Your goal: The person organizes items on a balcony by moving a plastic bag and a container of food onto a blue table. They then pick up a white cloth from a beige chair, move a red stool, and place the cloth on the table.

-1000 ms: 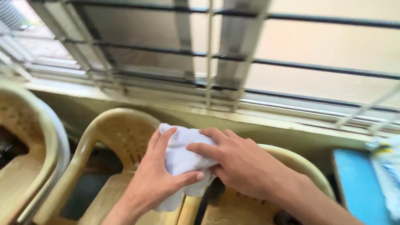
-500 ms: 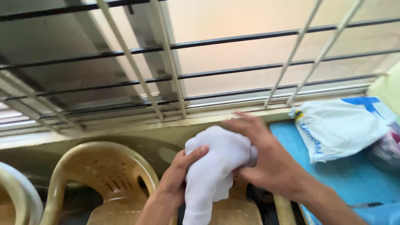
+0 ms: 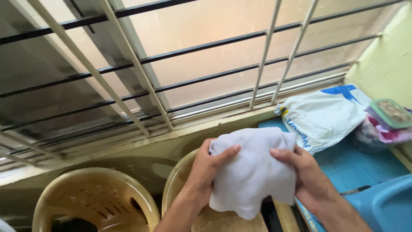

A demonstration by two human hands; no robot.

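Observation:
A crumpled white cloth is held up in front of me by both hands. My left hand grips its left edge, thumb laid across the front. My right hand clasps its right edge, fingers curled behind the fabric. The cloth hangs above the back of a beige plastic chair, just below a window sill.
A barred window fills the upper view. A second beige plastic chair stands at lower left. To the right a blue surface carries a white plastic bag, a lidded container and a blue plastic object.
The view has swung right, bringing the blue surface and bag into sight. Both hands have kept hold of the cloth and shifted to its opposite edges, spreading it wider.

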